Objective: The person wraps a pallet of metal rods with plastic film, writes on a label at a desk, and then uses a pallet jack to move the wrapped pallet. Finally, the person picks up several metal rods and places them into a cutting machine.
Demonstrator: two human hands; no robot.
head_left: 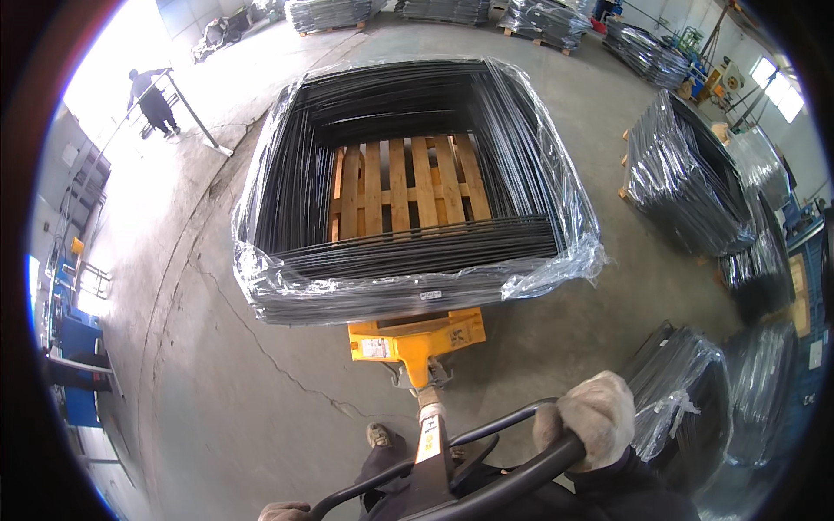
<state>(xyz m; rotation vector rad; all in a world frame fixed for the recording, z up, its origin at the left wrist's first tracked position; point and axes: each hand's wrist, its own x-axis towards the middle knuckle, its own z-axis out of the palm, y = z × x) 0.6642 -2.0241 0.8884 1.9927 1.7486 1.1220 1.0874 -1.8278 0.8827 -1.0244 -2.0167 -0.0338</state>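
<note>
My right hand (598, 419), in a pale work glove, is wrapped round the right side of the black loop handle (486, 427) of a yellow pallet jack (419, 344). At the lower edge my left hand (285, 511), also gloved, curls at the left end of the same handle; most of it is cut off. Ahead, the jack stands at the near side of a big square stack of black metal frames (417, 247) in clear plastic wrap (556, 276). Through the stack's open middle shows a wooden pallet (398, 187). The jack's forks are hidden underneath.
Other wrapped frame stacks stand along the right (686, 174) and the back (330, 13). A closer wrapped bundle (682, 391) lies just beyond my right hand. At the far left a person (153, 102) stands by a metal frame (198, 117). Blue equipment (80, 334) lines the left wall. Cracks run across the concrete floor (217, 365).
</note>
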